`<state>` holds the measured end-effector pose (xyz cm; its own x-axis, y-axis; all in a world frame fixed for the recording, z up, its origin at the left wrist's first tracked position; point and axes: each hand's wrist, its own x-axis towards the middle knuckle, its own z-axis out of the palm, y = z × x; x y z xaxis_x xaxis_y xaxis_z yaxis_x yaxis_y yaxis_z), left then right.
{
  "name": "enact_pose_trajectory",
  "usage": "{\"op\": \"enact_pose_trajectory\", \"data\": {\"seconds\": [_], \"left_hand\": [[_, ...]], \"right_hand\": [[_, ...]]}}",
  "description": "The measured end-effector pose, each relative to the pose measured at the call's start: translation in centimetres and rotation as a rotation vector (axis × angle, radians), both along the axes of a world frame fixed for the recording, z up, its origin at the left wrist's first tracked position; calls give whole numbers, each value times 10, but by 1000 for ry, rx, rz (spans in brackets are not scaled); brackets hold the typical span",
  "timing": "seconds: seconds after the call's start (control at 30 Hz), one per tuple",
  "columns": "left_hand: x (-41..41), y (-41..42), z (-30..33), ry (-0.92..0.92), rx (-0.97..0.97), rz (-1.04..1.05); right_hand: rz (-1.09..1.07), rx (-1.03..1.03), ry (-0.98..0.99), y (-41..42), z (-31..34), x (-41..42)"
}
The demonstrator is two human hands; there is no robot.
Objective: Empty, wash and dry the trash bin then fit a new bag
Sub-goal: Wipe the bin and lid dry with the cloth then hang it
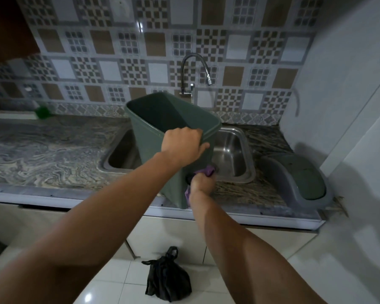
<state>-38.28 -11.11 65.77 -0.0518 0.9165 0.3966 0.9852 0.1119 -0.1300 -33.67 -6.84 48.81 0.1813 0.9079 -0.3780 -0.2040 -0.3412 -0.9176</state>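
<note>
A dark green trash bin (pixel 160 128) stands tilted over the steel sink (pixel 235 154), its mouth facing up and toward me, its base at the counter's front edge. My left hand (pixel 183 147) grips the bin's near rim, fingers curled over it. Lower down, my right hand (pixel 202 183) presses a purple cloth (pixel 204 171) against the bin's right side wall. The bin's grey and green lid (pixel 298 181) lies on the counter to the right of the sink. A tied black trash bag (pixel 167 279) sits on the white floor tiles below.
A curved chrome faucet (pixel 194 71) rises behind the bin. The marbled counter (pixel 48 150) stretches left, with a green brush (pixel 42 112) at its back edge. A white wall (pixel 349 106) closes the right side. White cabinet doors lie under the counter.
</note>
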Motion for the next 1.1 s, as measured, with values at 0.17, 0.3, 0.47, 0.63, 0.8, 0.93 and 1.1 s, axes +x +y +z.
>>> {"op": "enact_pose_trajectory", "data": {"seconds": [0.17,0.3,0.47,0.63,0.8,0.93,1.1], "left_hand": [[-4,7,16,-8,68,24],[-6,2,25,-84,75,16],[-1,0,44,-148,156,-30],[-3,5,64,-259,144,-35],[-13,11,74,-333,187,-18],[-9,13,71,-348,147,-74],[-12,11,76,-340,115,-174]], "right_hand": [[-28,458,-194,-44,19,-8],[-102,220,-100,-46,-11,-10],[-284,-189,63,-35,-45,3],[-308,-132,128,0,-66,8],[-354,114,-91,-5,-15,35],[-202,323,-254,-11,-11,36],[-168,513,-344,-13,-12,48]]}}
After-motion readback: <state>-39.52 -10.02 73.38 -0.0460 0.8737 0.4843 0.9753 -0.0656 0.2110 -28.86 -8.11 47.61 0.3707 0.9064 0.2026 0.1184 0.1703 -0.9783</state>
